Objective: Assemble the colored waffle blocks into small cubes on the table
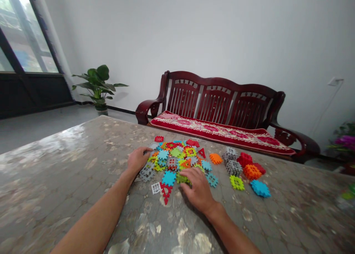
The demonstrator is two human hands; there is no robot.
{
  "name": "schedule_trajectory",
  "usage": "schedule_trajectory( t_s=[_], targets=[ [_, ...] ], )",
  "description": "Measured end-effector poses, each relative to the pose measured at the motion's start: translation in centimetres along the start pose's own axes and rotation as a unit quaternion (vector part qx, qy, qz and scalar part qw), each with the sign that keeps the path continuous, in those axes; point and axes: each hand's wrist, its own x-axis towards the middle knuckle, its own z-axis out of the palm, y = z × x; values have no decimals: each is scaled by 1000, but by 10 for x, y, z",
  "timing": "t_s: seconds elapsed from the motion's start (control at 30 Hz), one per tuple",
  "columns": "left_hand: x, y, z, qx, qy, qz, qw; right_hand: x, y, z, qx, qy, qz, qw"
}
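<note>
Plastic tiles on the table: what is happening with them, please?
A person's left hand is at the left edge of a mixed heap of interlocking tiles; the right hand is over a green tile on its near side. Neither grip is clear. To the right, grey tiles, red tiles, orange tiles and blue tiles lie grouped by colour.

Flat, notched plastic pieces (175,152) in red, blue, green, gray and orange are heaped, overlapping, on the desk (69,180). A red triangle (165,200) and a white window-shaped piece (156,188) are set at its near side. Gray stacks (233,168), an orange stack (252,171) and a blue stack (260,188) are grouped to the right.
</note>
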Motion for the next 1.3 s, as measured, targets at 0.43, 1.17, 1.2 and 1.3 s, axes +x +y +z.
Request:
schedule_trajectory(
  t_s=[0.43,1.17,1.2,1.3],
  targets=[
    [-4,3,-4,-8,-8,15,1000,20,-33,14,-131,-111,-41,984],
    [-3,2,-3,3,-1,23,1000,34,-40,30,-166,-136,31,976],
    [-2,1,-3,4,-2,24,1000,33,-39,29,-161,-126,29,978],
    [-2,1,-3,8,-7,24,1000,29,-32,20,-137,-84,24,987]
  ],
)
